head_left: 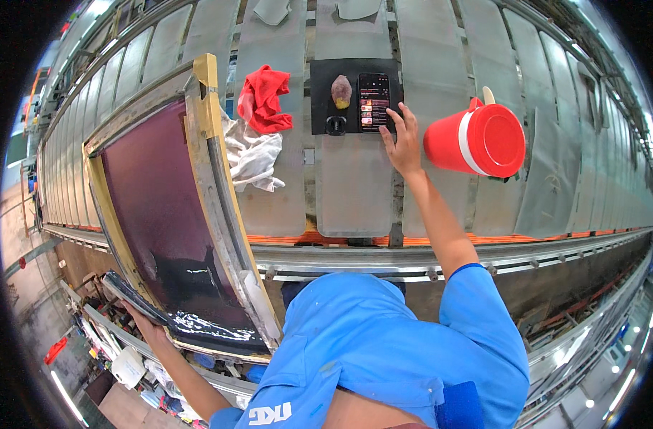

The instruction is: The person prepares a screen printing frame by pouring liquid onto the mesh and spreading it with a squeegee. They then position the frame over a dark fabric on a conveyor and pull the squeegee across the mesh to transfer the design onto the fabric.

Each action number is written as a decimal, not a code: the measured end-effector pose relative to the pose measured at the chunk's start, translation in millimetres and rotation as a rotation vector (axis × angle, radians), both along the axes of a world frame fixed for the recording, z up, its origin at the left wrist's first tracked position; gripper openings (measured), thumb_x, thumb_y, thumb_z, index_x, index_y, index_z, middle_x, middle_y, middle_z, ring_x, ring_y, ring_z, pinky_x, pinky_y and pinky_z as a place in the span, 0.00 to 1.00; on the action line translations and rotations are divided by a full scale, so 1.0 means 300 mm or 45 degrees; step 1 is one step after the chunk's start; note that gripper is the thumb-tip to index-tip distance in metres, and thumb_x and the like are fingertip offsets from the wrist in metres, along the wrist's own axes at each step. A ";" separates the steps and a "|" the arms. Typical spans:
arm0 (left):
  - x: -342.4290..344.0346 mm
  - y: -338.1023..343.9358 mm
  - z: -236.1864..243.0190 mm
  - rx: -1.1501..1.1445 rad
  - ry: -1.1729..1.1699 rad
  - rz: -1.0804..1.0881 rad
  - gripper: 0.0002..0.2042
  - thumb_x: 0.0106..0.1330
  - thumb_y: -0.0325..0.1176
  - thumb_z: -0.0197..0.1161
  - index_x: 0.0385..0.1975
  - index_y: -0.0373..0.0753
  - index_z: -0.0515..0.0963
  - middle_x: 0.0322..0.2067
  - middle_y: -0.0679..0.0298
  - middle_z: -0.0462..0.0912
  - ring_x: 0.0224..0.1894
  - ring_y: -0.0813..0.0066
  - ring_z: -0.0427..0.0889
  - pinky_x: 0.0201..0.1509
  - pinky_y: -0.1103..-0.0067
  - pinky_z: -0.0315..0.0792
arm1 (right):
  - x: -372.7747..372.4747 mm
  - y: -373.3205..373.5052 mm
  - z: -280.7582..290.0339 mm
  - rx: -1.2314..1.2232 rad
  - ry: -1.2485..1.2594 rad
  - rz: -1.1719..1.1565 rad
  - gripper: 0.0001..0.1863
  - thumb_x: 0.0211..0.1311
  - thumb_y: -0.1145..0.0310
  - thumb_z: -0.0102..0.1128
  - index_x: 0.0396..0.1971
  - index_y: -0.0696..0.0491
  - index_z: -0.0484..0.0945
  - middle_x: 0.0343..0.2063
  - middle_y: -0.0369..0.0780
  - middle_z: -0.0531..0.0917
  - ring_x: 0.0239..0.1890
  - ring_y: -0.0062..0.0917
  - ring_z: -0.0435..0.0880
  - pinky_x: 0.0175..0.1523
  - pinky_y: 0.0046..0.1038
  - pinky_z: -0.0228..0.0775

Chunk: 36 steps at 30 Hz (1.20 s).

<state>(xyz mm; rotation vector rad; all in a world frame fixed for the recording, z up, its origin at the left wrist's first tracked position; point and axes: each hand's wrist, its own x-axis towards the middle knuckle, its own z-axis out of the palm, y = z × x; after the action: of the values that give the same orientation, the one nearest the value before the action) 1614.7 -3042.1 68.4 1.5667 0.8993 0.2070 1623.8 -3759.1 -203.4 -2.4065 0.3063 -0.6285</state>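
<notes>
Low on the left, my left hand is closed round a long dark squeegee at the lower end of a screen-printing frame; some of its fingers are hidden. The frame stands tilted, with purple mesh and glossy black ink along its lower end. My right hand is open, fingers apart, with fingertips at the lower right edge of a phone with a lit screen. The phone lies on a black sheet, beside a purple-and-yellow sweet potato and a small black case.
A red jug with a white band lies to the right of my right hand. Red cloth and white cloth rest beside the frame. Grey panels line the long table, with a metal rail along its near edge.
</notes>
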 end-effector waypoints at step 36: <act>-0.023 0.016 -0.035 0.055 -0.094 -0.181 0.40 0.70 0.68 0.50 0.74 0.46 0.61 0.70 0.60 0.65 0.69 0.58 0.66 0.73 0.65 0.61 | -0.442 0.314 0.084 0.167 0.076 -0.055 0.25 0.63 0.66 0.66 0.60 0.51 0.74 0.64 0.47 0.71 0.66 0.45 0.69 0.69 0.44 0.60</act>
<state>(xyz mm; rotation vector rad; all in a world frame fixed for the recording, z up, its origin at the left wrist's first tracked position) 1607.7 -3037.2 57.9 1.6450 0.7271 0.1826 1491.2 -3664.9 -178.1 -2.3011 0.4132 -0.5392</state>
